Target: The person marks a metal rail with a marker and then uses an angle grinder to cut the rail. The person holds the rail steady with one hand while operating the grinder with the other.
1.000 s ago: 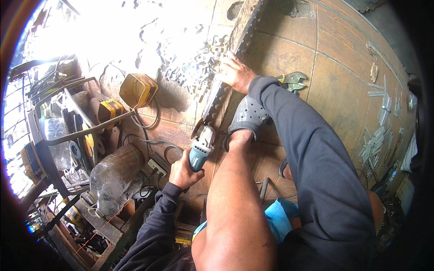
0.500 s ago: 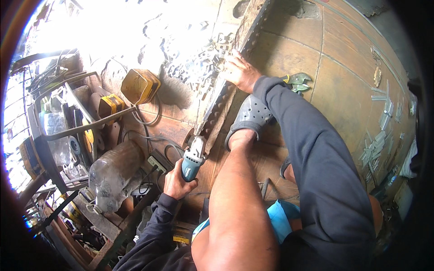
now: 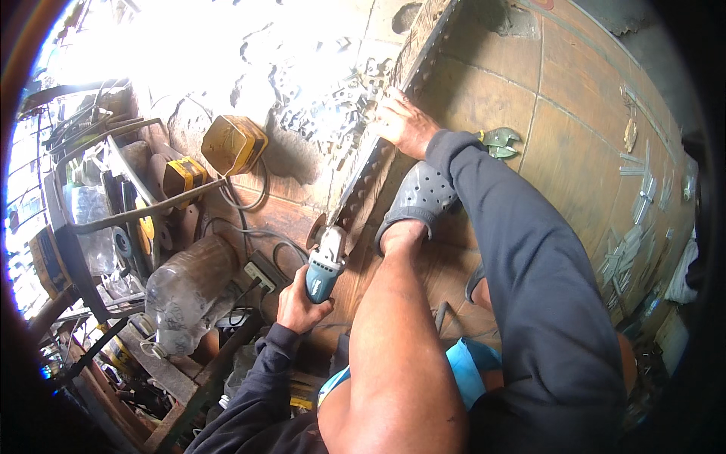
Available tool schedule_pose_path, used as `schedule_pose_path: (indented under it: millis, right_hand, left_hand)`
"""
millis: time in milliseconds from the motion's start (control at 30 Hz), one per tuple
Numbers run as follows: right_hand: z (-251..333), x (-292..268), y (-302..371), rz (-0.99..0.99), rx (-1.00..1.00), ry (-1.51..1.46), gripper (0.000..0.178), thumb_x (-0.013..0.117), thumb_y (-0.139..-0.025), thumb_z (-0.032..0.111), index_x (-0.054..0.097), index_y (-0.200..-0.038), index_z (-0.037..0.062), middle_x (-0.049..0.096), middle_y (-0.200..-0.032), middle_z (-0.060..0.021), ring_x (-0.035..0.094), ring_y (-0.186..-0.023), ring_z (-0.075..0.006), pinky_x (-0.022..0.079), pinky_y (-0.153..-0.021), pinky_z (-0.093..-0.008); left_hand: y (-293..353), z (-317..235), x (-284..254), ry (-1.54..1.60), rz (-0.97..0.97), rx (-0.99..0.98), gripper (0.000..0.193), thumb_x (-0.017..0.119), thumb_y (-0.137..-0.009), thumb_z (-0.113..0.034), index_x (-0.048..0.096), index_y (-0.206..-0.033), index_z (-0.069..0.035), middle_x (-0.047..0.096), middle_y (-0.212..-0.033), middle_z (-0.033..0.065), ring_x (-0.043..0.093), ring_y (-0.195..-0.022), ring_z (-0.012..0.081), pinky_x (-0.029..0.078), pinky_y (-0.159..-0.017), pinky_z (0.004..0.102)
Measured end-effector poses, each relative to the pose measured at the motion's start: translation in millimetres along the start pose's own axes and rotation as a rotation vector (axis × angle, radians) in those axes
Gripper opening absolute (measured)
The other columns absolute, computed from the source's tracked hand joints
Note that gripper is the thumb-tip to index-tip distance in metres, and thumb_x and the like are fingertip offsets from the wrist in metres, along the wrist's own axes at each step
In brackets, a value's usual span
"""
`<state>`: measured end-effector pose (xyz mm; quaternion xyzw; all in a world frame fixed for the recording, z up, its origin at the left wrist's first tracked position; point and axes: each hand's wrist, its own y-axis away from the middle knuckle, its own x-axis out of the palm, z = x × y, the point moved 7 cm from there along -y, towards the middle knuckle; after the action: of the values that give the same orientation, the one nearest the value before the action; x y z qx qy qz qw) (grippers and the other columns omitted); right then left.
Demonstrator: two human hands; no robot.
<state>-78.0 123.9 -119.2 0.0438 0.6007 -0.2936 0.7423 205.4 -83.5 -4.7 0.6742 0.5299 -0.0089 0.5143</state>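
Note:
My left hand (image 3: 301, 304) is wrapped round the teal body of an angle grinder (image 3: 324, 276). The grinder's disc sits against or very close to the near end of a long metal bar (image 3: 364, 175) with a row of holes or studs along its side; exact contact cannot be made out. Farther up, my right hand (image 3: 404, 125) grips that bar, its fingers curled over the top edge. Small cut metal pieces (image 3: 333, 113) lie heaped on the floor to the left of the bar, partly washed out by glare.
Green locking pliers (image 3: 501, 142) lie right of my right wrist. My grey clog (image 3: 420, 198) stands beside the bar. To the left are a yellow container (image 3: 231, 145), a clear plastic jug (image 3: 185, 291), a power strip (image 3: 265, 271) with cords, and a crowded tool rack (image 3: 106, 219).
Very little differs. The grinder and my left hand have shifted only slightly, and the right hand keeps its place on the bar.

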Motion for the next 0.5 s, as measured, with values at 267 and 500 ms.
schedule_pose_path:
  millis: [267,500]
  right_hand:
    - [-7,-20,-13,0.262,-0.043,-0.045,0.017,0.061,-0.091,0.016,0.071,-0.104,0.0132,0.061,-0.119,-0.0096,0.054,-0.119,-0.0276,0.044,-0.105,-0.0429]
    - [-10,-28,-4,0.286,-0.046,-0.096,0.04,0.075,-0.084,0.028,0.067,-0.121,0.015,0.062,-0.125,-0.0089,0.053,-0.125,-0.0272,0.039,-0.112,-0.0423]
  left_hand:
    - [19,21,-11,0.09,-0.102,-0.058,0.081,0.081,-0.066,-0.022,0.049,-0.136,0.004,0.071,-0.102,0.0277,0.074,-0.096,0.0407,0.057,-0.086,0.0428]
    - [23,20,-9,0.112,-0.11,-0.031,0.079,0.08,-0.066,-0.02,0.05,-0.135,0.004,0.071,-0.1,0.0274,0.074,-0.094,0.0412,0.057,-0.085,0.0423]
